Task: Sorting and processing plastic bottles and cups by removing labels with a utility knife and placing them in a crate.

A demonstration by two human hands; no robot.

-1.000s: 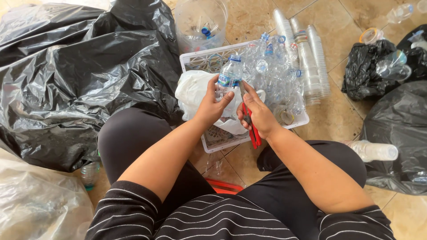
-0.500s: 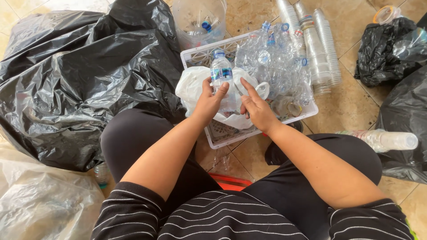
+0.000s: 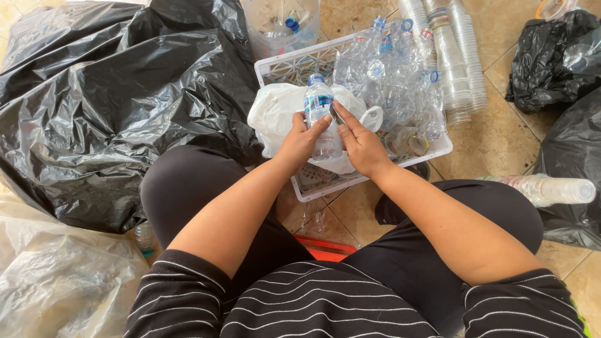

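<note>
Gripping clear bottle (image 3: 320,119) in left hand (image 3: 300,141), right hand (image 3: 360,145) fingers pinching its label, over white basket (image 3: 375,177)

Bottle (image 3: 322,119): clear thin plastic, glossy, with a blue cap and a slick printed label band. White bag (image 3: 278,116) under it: soft plastic film, creased, showing a dull sheen. Crate (image 3: 313,191): white rigid plastic, matt, latticed. Crushed bottles (image 3: 400,81) inside are glinting, crumpled and transparent. Stacked cups (image 3: 454,59): clear ribbed plastic. Black sacks (image 3: 119,106): wrinkled film, shining hard in the light. Floor (image 3: 494,141): tan tile, mottled, faintly glossy. Sleeves (image 3: 181,300): striped knit cloth, matt.
</note>
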